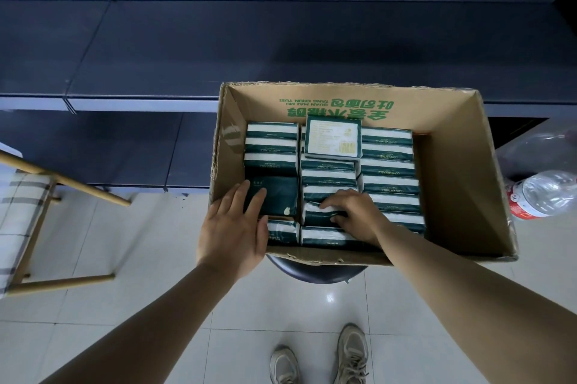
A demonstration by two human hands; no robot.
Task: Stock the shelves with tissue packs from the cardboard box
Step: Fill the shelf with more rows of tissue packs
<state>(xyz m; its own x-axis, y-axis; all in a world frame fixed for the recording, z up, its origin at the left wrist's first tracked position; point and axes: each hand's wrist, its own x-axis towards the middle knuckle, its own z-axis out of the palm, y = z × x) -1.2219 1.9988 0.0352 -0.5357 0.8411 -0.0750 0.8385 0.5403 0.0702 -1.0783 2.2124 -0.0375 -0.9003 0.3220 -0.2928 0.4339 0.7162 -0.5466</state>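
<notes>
An open cardboard box (462, 183) rests on a dark round stool and holds several green-and-white tissue packs in rows. One pack (332, 136) lies flat on top at the back, label up. My left hand (234, 227) reaches over the box's near left corner, fingers straight, touching a dark green pack (281, 193) lying flat. My right hand (356, 211) curls its fingers round an upright pack (318, 215) in the middle row near the front. Dark blue shelves (187, 49) stretch behind the box with nothing on them.
A wooden-framed chair with a checked cushion (22, 221) stands at the left. A clear plastic bottle with a red label (543, 193) lies right of the box. The round stool (315, 271) shows under the box. White tiled floor and my shoes (321, 355) are below.
</notes>
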